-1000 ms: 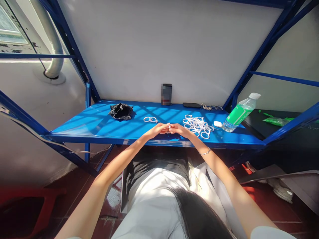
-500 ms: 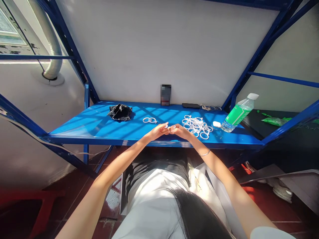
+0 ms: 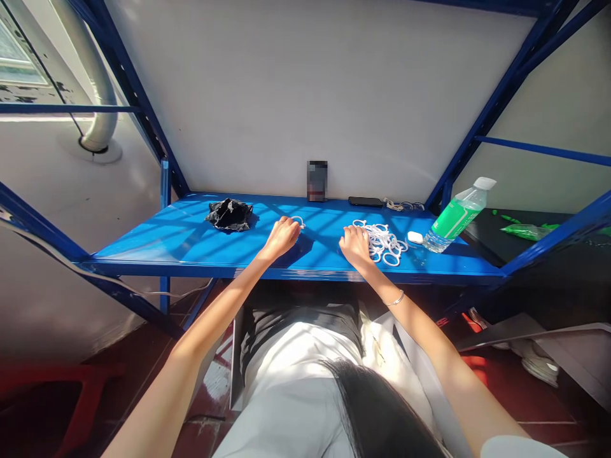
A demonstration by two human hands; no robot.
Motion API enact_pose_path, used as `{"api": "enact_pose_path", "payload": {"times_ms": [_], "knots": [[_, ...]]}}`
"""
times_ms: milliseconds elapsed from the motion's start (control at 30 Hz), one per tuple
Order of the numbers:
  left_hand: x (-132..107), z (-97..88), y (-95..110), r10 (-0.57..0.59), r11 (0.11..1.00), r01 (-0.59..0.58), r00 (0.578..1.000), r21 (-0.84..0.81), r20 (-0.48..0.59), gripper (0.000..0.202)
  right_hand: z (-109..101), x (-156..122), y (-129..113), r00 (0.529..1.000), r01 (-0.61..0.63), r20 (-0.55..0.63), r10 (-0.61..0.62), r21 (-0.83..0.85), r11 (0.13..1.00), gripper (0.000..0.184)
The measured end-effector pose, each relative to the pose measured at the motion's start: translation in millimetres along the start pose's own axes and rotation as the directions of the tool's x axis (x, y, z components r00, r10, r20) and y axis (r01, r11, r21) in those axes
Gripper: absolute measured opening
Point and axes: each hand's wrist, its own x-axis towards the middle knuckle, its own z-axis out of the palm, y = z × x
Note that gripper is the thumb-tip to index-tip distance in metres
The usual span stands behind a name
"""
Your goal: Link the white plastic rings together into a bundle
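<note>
My left hand [image 3: 285,234] is closed over the small group of white rings on the left, its knuckles up. Part of a white ring, which looks like a hair tie [image 3: 299,221], shows just beyond its fingers. My right hand [image 3: 355,245] rests at the left edge of a loose pile of white hair ties [image 3: 386,243], fingers curled down and tips hidden. Whether it grips one there is not visible. The two hands are apart, both low over the blue tabletop [image 3: 229,252].
A crumpled black bag [image 3: 230,215] sits at the left. Against the wall stands a dark, blurred upright object [image 3: 317,181]. A black phone [image 3: 365,201], coiled cable [image 3: 403,206], white case [image 3: 415,237] and green-labelled bottle [image 3: 456,218] lie to the right. Blue posts [image 3: 143,102] frame the table.
My hands were together at the table's front middle, with something small and white between the fingers. They have parted: the left moved to the small ring group, the right to the pile.
</note>
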Motion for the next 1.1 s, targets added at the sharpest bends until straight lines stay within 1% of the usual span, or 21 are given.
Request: {"api": "enact_pose_path", "payload": {"times_ms": [67, 167, 267, 333, 400, 467, 533, 567, 633, 700, 800, 867, 900, 933, 1000, 1067, 1100], "knots": [[0, 3.2, -9, -0.047, 0.995, 0.042, 0.998, 0.085, 0.048, 0.027, 2, 0, 2, 1.0, -0.014, 0.002, 0.014, -0.031, 0.999, 0.041], [-1, 8.4, -16, -0.085, 0.993, 0.077, 0.993, 0.093, 0.082, 0.026, 2, 0, 4, 0.999, -0.013, 0.047, 0.015, -0.048, 0.999, 0.041], [-1, 10.3, -16, -0.052, 0.998, 0.051, 0.998, 0.028, 0.023, 0.022, -1, 0, 2, 0.995, 0.03, 0.102, -0.023, -0.067, 0.997, 0.042], [-2, 9.9, -12, -0.012, 1.0, 0.012, 1.0, -0.012, -0.026, 0.02, -3, 0, 0, 0.988, 0.095, 0.133, -0.085, -0.07, 0.993, 0.042], [-2, 10.0, -8, 0.024, 0.999, -0.027, 0.998, -0.048, -0.051, 0.019, -5, 0, -3, 0.975, 0.166, 0.153, -0.158, -0.043, 0.985, 0.042], [-3, 12.1, -2, 0.055, 0.994, -0.061, 0.996, -0.088, -0.063, 0.019, -8, 1, -6, 0.962, 0.22, 0.158, -0.224, 0.041, 0.975, 0.039], [-3, 16.4, 4, 0.091, 0.986, -0.101, 0.993, -0.136, -0.073, 0.019, -11, 0, -9, 0.947, 0.26, 0.145, -0.288, 0.185, 0.948, 0.035], [-2, 19.0, 6, 0.11, 0.979, -0.122, 0.991, -0.165, -0.078, 0.019, -13, 0, -11, 0.939, 0.275, 0.128, -0.319, 0.275, 0.921, 0.033], [-2, 24.2, 12, 0.145, 0.959, -0.161, 0.986, -0.231, -0.082, 0.022, -17, -1, -14, 0.928, 0.293, 0.072, -0.364, 0.461, 0.838, 0.032], [-1, 27.6, 18, 0.161, 0.933, -0.175, 0.984, -0.316, -0.071, 0.025, -20, -2, -16, 0.928, 0.273, 0.025, -0.371, 0.63, 0.727, 0.033], [-1, 27.2, 28, 0.131, 0.867, -0.123, 0.991, -0.482, -0.017, 0.033, -20, -2, -16, 0.941, 0.173, 0.031, -0.337, 0.812, 0.557, 0.038], [-1, 24.1, 34, 0.094, 0.784, -0.065, 0.996, -0.618, 0.014, 0.039, -19, -1, -14, 0.946, 0.09, 0.069, -0.317, 0.882, 0.462, 0.043], [-1, 22.1, 37, 0.077, 0.727, -0.04, 0.997, -0.686, 0.022, 0.043, -18, 0, -14, 0.948, 0.05, 0.094, -0.304, 0.901, 0.432, 0.044], [0, 20.2, 40, 0.062, 0.665, -0.021, 0.998, -0.747, 0.027, 0.046, -18, 0, -13, 0.948, 0.01, 0.123, -0.293, 0.91, 0.415, 0.046], [0, 16.7, 44, 0.038, 0.552, 0.004, 0.999, -0.834, 0.03, 0.052, -20, 0, -14, 0.938, -0.058, 0.191, -0.29, 0.911, 0.409, 0.048], [0, 14.2, 46, 0.032, 0.482, 0.014, 0.999, -0.876, 0.033, 0.054, -24, 0, -15, 0.912, -0.093, 0.245, -0.33, 0.905, 0.415, 0.047], [0, 13.3, 47, 0.033, 0.466, 0.013, 0.999, -0.885, 0.032, 0.054, -26, -1, -16, 0.893, -0.095, 0.262, -0.366, 0.904, 0.416, 0.045]]}}
